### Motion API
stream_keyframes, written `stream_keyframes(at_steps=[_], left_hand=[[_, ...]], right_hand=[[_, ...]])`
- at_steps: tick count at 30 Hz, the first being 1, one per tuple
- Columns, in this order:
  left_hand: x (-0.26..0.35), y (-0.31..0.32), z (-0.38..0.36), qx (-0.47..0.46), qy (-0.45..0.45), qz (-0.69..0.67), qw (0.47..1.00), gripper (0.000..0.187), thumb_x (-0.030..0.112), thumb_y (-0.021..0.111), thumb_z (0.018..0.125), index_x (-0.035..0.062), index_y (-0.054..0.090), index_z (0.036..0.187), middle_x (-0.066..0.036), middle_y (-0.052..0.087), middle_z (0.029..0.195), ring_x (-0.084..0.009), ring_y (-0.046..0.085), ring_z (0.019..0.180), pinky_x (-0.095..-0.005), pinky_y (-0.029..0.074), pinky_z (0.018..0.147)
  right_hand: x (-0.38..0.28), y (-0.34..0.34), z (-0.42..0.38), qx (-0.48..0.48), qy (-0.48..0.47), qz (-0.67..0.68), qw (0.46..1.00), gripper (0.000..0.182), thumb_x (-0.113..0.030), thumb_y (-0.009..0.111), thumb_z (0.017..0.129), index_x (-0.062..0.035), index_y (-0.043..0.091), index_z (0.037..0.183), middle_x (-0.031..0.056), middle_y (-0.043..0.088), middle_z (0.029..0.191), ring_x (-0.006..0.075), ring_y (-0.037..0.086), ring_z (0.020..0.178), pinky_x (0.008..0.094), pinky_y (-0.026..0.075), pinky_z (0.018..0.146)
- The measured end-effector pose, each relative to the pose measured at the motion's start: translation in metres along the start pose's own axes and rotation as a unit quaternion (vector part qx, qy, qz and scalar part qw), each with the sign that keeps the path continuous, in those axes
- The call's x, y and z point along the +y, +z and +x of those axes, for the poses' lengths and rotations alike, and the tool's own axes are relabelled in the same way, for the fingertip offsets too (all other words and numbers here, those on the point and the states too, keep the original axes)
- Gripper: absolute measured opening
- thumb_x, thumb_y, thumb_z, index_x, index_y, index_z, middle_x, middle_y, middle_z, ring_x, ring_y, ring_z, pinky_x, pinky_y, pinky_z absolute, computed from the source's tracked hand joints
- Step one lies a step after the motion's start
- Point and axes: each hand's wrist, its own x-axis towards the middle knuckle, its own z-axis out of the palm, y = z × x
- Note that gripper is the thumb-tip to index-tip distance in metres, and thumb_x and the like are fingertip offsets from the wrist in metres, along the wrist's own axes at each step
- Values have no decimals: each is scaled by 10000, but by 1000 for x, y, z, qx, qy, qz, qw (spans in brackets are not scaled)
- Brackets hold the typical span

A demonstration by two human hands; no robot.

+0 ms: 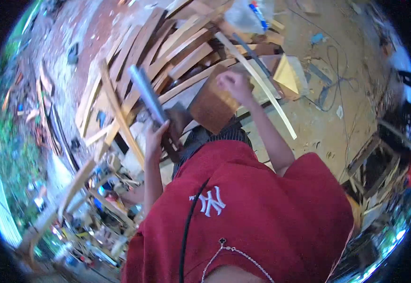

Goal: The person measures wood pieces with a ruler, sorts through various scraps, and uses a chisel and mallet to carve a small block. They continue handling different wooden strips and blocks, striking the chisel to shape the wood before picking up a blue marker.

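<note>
My left hand (156,137) is closed around the lower end of a long blue-grey bar-shaped tool (146,92), which slants up and away to the left. Motion blur hides the tool's exact kind. Beside that hand is a dark brown blurred shape that I cannot make out. A flat brown panel (210,107) with a rough-looking face lies tilted in front of my knees. Over its upper right part is my right hand (234,85), fingers curled and smeared by motion. Whether those fingers grip the panel or something small is hidden.
Curved wooden pieces (186,47) are heaped ahead. A pale narrow strip (267,96) slants down at the right, near a yellow triangular piece (286,75). A dark cable (340,78) loops on the ground. Wooden poles (116,104) and scattered clutter (97,236) lie to the left.
</note>
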Motion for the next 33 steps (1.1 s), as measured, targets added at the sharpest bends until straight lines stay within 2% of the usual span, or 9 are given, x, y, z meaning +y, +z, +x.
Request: stream_keyframes(at_steps=[5, 8, 18, 19, 23, 28, 29, 31, 33], left_hand=[[28, 30, -2, -6, 12, -23, 1000, 229, 180, 700, 801, 24, 594, 930, -26, 615, 750, -113, 579, 641, -266, 456, 589], [16, 33, 2, -14, 29, -79, 996, 240, 180, 705, 798, 20, 595, 938, -34, 629, 779, -117, 587, 662, -267, 466, 607], [-43, 24, -3, -92, 17, -146, 985, 200, 186, 640, 859, 9, 592, 938, -53, 632, 802, -130, 589, 669, -278, 476, 600], [-46, 24, -7, -85, 15, -152, 985, 204, 197, 635, 864, 9, 593, 932, -49, 628, 795, -130, 586, 665, -280, 475, 598], [-50, 21, -25, -58, -8, -173, 983, 257, 241, 633, 868, 16, 567, 973, -43, 612, 822, -139, 583, 699, -292, 480, 631], [-74, 20, -18, -46, -3, -232, 972, 257, 209, 653, 853, 23, 549, 997, -51, 610, 857, -155, 587, 737, -303, 484, 656], [-74, 19, -18, -41, -14, -244, 969, 254, 203, 657, 850, 24, 550, 994, -51, 610, 855, -156, 587, 739, -304, 484, 662], [-82, 11, -13, -39, -27, -249, 967, 265, 201, 661, 846, 24, 548, 1008, -53, 612, 859, -162, 589, 746, -308, 483, 686], [-86, 4, -13, -20, -25, -227, 973, 277, 203, 663, 844, 22, 547, 1018, -53, 615, 867, -163, 590, 752, -312, 484, 695]], right_hand=[[-62, 67, -63, -111, 10, -107, 988, 210, -197, 591, 875, 10, 625, 872, 69, 630, 691, 115, 607, 641, 269, 472, 592], [-99, 84, -84, -165, 28, -190, 968, 275, -257, 605, 854, 15, 612, 815, 140, 640, 699, 207, 642, 652, 332, 487, 601], [-49, 126, -124, -84, 59, -243, 965, 354, -308, 753, 700, 1, 621, 812, 178, 644, 786, 307, 645, 722, 382, 500, 650], [-44, 130, -129, -60, 9, -295, 954, 297, -255, 745, 717, 9, 629, 789, 146, 657, 717, 239, 656, 659, 339, 507, 622], [-42, 127, -136, -45, 36, -320, 946, 276, -216, 742, 707, 15, 651, 828, 157, 663, 726, 238, 662, 648, 338, 513, 616], [-26, 77, -117, 0, 10, -298, 954, 198, -139, 695, 741, 27, 639, 832, 103, 657, 665, 157, 621, 545, 297, 497, 509], [-37, 54, -108, 36, 81, -281, 955, 201, -135, 684, 756, 24, 644, 872, 99, 654, 676, 155, 605, 522, 296, 483, 483], [-21, -13, -86, 161, -67, -383, 907, 294, -258, 702, 750, -34, 678, 938, 96, 659, 697, 174, 620, 563, 330, 488, 550], [-22, -71, -61, 200, 38, -454, 868, 339, -341, 727, 689, -63, 702, 880, 142, 665, 851, 275, 648, 747, 359, 502, 655]])
